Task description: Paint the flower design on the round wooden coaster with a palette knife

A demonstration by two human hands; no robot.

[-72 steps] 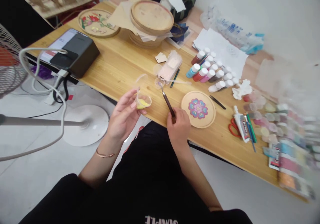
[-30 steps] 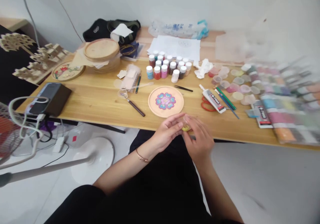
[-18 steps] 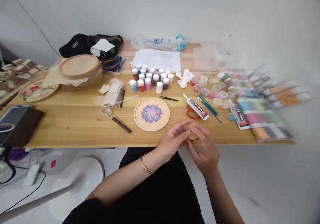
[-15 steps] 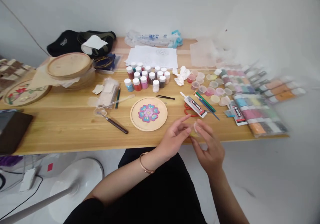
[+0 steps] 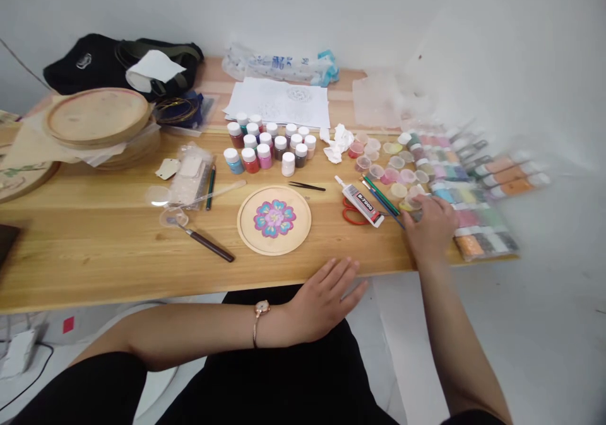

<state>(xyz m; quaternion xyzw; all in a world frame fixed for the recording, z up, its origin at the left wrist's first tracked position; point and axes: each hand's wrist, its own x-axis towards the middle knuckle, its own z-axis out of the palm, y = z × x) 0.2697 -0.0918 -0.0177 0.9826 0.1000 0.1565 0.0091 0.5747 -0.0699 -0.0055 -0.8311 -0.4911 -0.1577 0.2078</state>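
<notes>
Yellow stuff sits in a little plastic cup point(image 5: 409, 203) to the right of the round wooden plate point(image 5: 296, 235). The right hand point(image 5: 430, 229) is over that cup, with its fingers bent down on it, but it is too blurry to tell if they grip it. The left hand point(image 5: 326, 302) lies in front of the plate, fingers open, holding nothing. A glue tube point(image 5: 360, 205) lies between the plate and the cup.

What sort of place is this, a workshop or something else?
Probably a small craft workspace for colour-filled decorative pieces: a round wooden plaque with a flower design, rows of small paint jars, small plastic cups of colour, and bagged packets of coloured material.
</notes>
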